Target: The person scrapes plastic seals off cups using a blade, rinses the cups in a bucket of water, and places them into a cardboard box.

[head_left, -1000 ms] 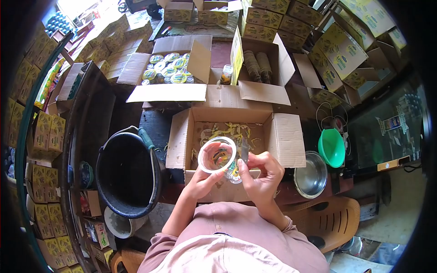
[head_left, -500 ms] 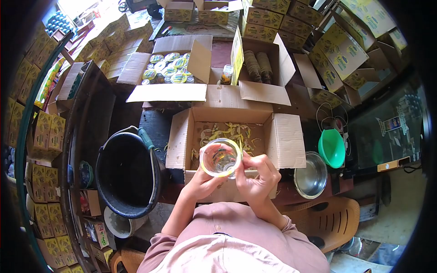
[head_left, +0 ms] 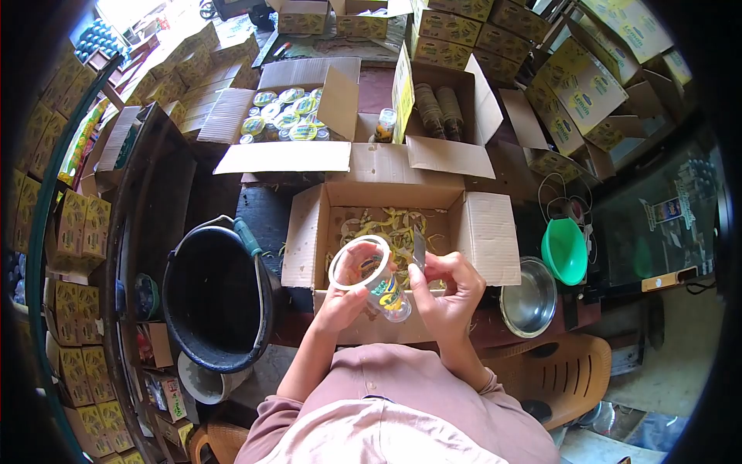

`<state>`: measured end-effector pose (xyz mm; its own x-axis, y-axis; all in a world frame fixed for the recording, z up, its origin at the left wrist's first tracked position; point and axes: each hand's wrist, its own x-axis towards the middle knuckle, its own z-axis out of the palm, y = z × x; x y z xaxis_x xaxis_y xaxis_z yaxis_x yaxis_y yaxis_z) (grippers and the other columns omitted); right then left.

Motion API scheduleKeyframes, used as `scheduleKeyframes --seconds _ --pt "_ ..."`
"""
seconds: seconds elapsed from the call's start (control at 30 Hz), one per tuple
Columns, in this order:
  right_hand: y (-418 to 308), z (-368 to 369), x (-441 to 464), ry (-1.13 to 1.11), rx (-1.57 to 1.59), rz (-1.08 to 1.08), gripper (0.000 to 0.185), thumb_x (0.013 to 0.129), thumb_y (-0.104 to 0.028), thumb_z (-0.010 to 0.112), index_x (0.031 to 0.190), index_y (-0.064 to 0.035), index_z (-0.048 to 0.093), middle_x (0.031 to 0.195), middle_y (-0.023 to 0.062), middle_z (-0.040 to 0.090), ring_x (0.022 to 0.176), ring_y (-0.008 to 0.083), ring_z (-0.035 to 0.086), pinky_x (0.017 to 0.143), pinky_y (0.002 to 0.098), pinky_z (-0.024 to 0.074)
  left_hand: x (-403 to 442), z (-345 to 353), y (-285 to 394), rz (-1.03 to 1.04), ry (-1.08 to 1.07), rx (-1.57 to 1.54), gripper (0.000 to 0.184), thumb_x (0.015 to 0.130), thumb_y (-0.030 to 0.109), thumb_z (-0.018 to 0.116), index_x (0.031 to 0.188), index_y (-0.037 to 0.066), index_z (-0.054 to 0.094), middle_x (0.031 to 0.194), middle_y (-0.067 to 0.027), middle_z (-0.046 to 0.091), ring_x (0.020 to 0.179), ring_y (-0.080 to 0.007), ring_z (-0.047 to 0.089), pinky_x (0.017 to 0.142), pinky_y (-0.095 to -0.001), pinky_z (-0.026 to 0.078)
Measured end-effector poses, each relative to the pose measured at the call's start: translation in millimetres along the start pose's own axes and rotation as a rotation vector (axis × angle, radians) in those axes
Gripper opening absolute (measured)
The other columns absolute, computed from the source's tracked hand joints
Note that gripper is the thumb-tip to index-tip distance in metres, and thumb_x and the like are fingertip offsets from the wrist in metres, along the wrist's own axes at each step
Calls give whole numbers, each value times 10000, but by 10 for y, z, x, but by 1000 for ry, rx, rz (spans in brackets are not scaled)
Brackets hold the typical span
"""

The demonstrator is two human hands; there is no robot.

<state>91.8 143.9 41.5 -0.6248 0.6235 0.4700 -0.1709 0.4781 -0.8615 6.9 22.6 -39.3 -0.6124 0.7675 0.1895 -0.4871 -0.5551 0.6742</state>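
A clear plastic cup with a printed label and a white rim is tilted in my left hand, its mouth facing up and left. My right hand pinches a thin grey blade between thumb and fingers, just right of the cup and apart from it. Beyond both hands lies an open cardboard box, with yellow peel-like strips scattered on its bottom.
A black bucket stands at the left. At the right are a metal bowl and a green bowl. Farther back, one carton holds lidded cups, another holds stacked brown cylinders. A jar stands between them.
The cup has tipped so its printed side shows, and its rim, yellow half a second ago, looks white. My right hand has drawn away from the cup, with the blade now upright in view.
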Motion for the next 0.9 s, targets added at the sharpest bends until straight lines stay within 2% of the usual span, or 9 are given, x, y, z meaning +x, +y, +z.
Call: scheduleKeyframes --seconds 0.17,0.3,0.4,0.5,0.6,0.73,0.83,0.9 --pt "-47 14 21 -53 -23 -31 164 657 79 660 805 17 626 652 55 566 575 95 584 513 195 455 18 35 68 -48 -25 -163 706 739 249 635 1308 63 260 1217 -135 379 1131 -311 441 921 -445 409" --pt "-94 33 1 -86 -74 -110 171 657 72 659 811 -1 643 650 72 591 564 129 607 507 219 478 21 32 86 -15 -39 -164 714 730 201 632 1317 113 235 1218 -135 375 1136 -326 435 920 -443 417" --pt "-121 74 -27 -77 -100 -174 162 651 70 666 794 0 636 637 75 581 549 128 589 493 223 464 35 126 136 28 43 3 722 695 269 647 1291 98 276 1175 -142 410 1096 -272 453 939 -375 385" --pt "-90 109 -77 -35 -95 -217 157 641 80 675 772 11 621 620 74 567 544 118 573 485 220 443 13 140 135 30 80 67 726 676 234 679 1275 132 281 1166 -125 402 1108 -268 442 933 -363 387" --pt "-71 125 -113 -18 -71 -234 152 639 77 678 760 10 616 616 71 565 527 116 558 468 218 431 -3 124 119 101 122 283 738 659 211 703 1258 151 275 1152 -113 398 1109 -267 442 920 -359 394" --pt "-56 124 -134 -5 -126 -288 153 633 74 680 754 7 614 608 72 560 511 118 543 450 221 413 -18 140 166 107 35 294 793 657 79 722 1290 124 247 1204 -75 341 1143 -208 368 931 -348 314" --pt "-76 125 -132 14 -192 -335 168 621 76 683 755 -1 616 604 73 556 503 120 536 440 224 404 -46 109 154 126 76 397 781 639 58 736 1273 77 281 1217 -68 284 1131 -216 389 926 -350 348" --pt "-95 119 -120 22 -227 -351 185 617 74 685 768 -13 623 603 70 551 500 131 534 441 233 408 -34 124 190 168 27 537 775 631 53 742 1264 55 295 1215 -67 259 1119 -218 407 922 -345 371"
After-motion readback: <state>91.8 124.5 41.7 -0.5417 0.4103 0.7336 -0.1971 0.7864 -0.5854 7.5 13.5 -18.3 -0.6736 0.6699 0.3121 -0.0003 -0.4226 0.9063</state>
